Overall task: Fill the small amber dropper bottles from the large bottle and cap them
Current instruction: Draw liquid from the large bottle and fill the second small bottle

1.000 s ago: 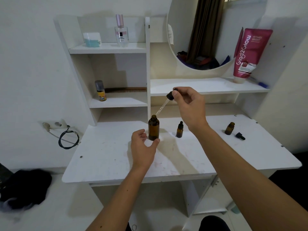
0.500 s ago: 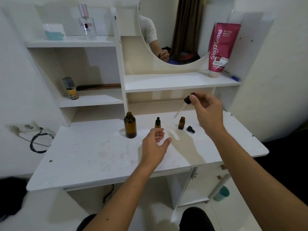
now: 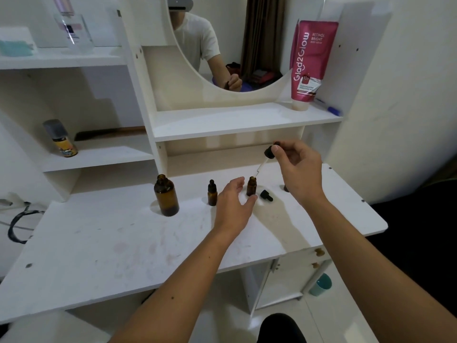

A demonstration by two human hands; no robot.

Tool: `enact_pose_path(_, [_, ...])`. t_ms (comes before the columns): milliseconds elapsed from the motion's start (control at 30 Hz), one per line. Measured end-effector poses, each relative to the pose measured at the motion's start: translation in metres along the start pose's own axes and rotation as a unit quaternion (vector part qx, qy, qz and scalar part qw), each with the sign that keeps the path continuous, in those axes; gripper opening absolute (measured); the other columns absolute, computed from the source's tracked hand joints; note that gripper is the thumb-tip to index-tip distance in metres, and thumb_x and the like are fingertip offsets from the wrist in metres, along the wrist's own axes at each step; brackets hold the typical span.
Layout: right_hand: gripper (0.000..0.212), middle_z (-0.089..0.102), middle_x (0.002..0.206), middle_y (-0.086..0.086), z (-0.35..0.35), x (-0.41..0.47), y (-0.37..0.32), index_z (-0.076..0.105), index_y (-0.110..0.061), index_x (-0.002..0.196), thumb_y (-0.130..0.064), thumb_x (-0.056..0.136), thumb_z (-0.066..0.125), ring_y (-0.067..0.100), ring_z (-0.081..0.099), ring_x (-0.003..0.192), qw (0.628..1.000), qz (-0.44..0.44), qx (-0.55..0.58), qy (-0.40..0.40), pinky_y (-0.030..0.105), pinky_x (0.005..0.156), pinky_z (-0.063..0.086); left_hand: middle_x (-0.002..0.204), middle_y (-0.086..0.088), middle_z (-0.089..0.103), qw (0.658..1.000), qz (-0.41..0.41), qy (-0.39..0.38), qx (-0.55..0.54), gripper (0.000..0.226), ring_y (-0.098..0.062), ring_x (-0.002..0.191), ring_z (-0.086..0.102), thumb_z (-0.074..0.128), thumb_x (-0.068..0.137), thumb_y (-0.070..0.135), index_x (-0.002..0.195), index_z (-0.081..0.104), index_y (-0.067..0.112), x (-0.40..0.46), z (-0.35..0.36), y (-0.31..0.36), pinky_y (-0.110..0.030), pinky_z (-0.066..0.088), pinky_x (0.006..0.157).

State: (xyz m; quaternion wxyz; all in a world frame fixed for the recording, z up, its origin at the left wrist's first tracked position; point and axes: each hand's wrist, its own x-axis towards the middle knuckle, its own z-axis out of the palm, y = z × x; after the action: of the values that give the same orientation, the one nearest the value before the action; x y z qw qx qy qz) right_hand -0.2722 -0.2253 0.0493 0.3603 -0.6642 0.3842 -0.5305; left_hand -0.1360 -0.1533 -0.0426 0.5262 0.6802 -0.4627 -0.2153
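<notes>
The large amber bottle (image 3: 166,196) stands uncapped on the white desk (image 3: 103,246). To its right stands a small capped dropper bottle (image 3: 212,193). An open small amber bottle (image 3: 251,186) stands further right, its black cap (image 3: 266,195) lying beside it. My right hand (image 3: 298,167) pinches the black bulb of a dropper (image 3: 265,158), whose glass tip points down just above the open small bottle's mouth. My left hand (image 3: 235,201) is open, its fingers spread beside that bottle. Another small amber bottle (image 3: 286,188) is mostly hidden behind my right wrist.
White shelves rise behind the desk, with a small spray can (image 3: 60,138), a clear perfume bottle (image 3: 71,28) and a pink lotion tube (image 3: 310,63). A round mirror (image 3: 222,40) hangs above. A black cable (image 3: 17,226) lies at the left.
My right hand carried the dropper from above the large bottle rightward to the open small bottle. My left hand left the large bottle and reached over beside the small one.
</notes>
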Motion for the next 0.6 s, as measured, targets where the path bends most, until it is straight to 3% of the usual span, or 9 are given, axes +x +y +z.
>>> enact_pose_path(100, [0.014, 0.080, 0.094, -0.004, 0.002, 0.002, 0.006, 0.074, -0.008, 0.110, -0.015, 0.098, 0.071, 0.004, 0.075, 0.091, 1.000, -0.019, -0.005, -0.025, 0.013, 0.085, 0.054, 0.134, 0.001, 0.066, 1.000, 0.015, 0.013, 0.009, 0.053, -0.010, 0.122, 0.063, 0.079, 0.091, 0.022, 0.140, 0.058, 0.015, 0.010, 0.007, -0.001, -0.031, 0.050, 0.109])
enact_pose_path(267, [0.012, 0.080, 0.091, -0.004, 0.013, 0.002, 0.017, 0.076, -0.009, 0.104, -0.017, 0.095, 0.075, 0.003, 0.075, 0.088, 0.997, -0.031, -0.046, -0.057, 0.011, 0.084, 0.053, 0.113, 0.007, 0.075, 0.999, 0.033, 0.027, 0.023, 0.032, -0.005, 0.104, 0.069, 0.076, 0.094, 0.017, 0.125, 0.068, 0.015, 0.017, 0.012, -0.003, -0.029, 0.056, 0.100])
enact_pose_path(433, [0.005, 0.078, 0.083, -0.010, 0.022, 0.004, 0.022, 0.078, -0.012, 0.092, -0.017, 0.092, 0.078, 0.000, 0.072, 0.079, 0.995, -0.014, -0.079, -0.058, 0.008, 0.077, 0.050, 0.107, 0.009, 0.076, 0.998, 0.042, 0.029, 0.022, 0.028, -0.003, 0.100, 0.070, 0.076, 0.094, 0.017, 0.121, 0.070, 0.015, 0.018, 0.012, -0.006, -0.026, 0.057, 0.095])
enact_pose_path(600, [0.006, 0.077, 0.086, -0.012, 0.024, 0.007, 0.021, 0.076, -0.018, 0.097, -0.024, 0.096, 0.074, 0.001, 0.071, 0.083, 0.993, 0.012, -0.099, -0.067, 0.012, 0.078, 0.054, 0.108, 0.008, 0.075, 0.998, 0.047, 0.026, 0.024, 0.028, -0.004, 0.101, 0.069, 0.076, 0.094, 0.018, 0.121, 0.070, 0.014, 0.018, 0.011, -0.006, -0.025, 0.056, 0.096])
